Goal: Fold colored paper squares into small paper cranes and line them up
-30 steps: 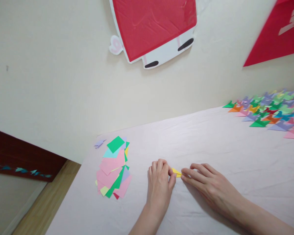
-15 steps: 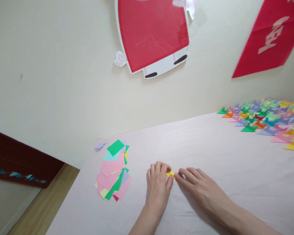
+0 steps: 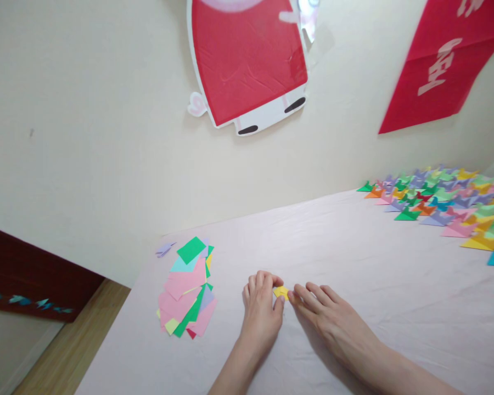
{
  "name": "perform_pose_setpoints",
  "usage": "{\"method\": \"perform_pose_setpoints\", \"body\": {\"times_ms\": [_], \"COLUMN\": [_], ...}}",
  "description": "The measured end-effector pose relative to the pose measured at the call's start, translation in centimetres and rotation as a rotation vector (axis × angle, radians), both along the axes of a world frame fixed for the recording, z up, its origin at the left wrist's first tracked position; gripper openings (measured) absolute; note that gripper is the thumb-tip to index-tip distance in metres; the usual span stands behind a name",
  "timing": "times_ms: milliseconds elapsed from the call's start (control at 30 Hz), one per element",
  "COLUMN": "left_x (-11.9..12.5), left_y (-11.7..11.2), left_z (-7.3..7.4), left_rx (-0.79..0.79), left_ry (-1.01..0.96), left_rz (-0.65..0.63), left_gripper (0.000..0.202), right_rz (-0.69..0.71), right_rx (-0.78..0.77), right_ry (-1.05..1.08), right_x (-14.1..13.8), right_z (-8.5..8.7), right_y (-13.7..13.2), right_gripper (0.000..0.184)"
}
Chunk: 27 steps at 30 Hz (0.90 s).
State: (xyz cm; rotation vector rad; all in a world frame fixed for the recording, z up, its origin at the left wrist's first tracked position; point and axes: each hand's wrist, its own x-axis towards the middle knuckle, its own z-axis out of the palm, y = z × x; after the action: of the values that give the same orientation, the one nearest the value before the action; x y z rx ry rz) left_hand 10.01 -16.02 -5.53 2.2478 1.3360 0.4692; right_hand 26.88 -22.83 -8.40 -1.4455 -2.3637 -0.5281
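A small folded piece of yellow paper (image 3: 281, 292) lies on the pale tablecloth between my two hands. My left hand (image 3: 262, 307) has its thumb and index finger around the paper's left side, the other fingers bent and resting on the cloth. My right hand (image 3: 327, 314) pinches the paper's right tip, its other fingers curled together over the table. The fingertips cover the paper's ends, and its exact folds are too small to make out.
Loose coloured paper sheets (image 3: 185, 296) lie piled on the left, with a folded purple piece (image 3: 164, 249) behind them. Rows of folded paper figures (image 3: 436, 200) stand at the back right. The wall (image 3: 107, 137) rises along the table's far edge; a red sign (image 3: 440, 71) hangs there.
The whole view has shifted slightly, moving the scene a little left. The thumb of my left hand has come off the paper's top, so more yellow shows. My right hand keeps its pinch.
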Motion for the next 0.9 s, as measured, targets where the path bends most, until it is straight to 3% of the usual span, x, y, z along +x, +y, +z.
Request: {"method": "perform_pose_setpoints", "body": {"times_ms": [400,633,900], "left_x": [0.0,0.6,1.2], "left_y": [-0.1,-0.8,-1.0], "left_z": [0.4,0.2,-0.2], "left_rx": [-0.016,0.057,0.064], "left_ry": [-0.017,0.006,0.016], "left_rz": [0.046,0.083,0.143], "left_gripper": [0.046,0.022,0.028], "right_rz": [-0.011,-0.025,0.03], "right_rx": [0.055,0.088,0.094], "right_ry": [-0.077,-0.147,-0.177], "right_x": [-0.5,-1.3,-1.0], "right_z": [0.0,0.6,0.9], "right_y": [0.1,-0.2,-0.2], "right_gripper": [0.04,0.042,0.043]}}
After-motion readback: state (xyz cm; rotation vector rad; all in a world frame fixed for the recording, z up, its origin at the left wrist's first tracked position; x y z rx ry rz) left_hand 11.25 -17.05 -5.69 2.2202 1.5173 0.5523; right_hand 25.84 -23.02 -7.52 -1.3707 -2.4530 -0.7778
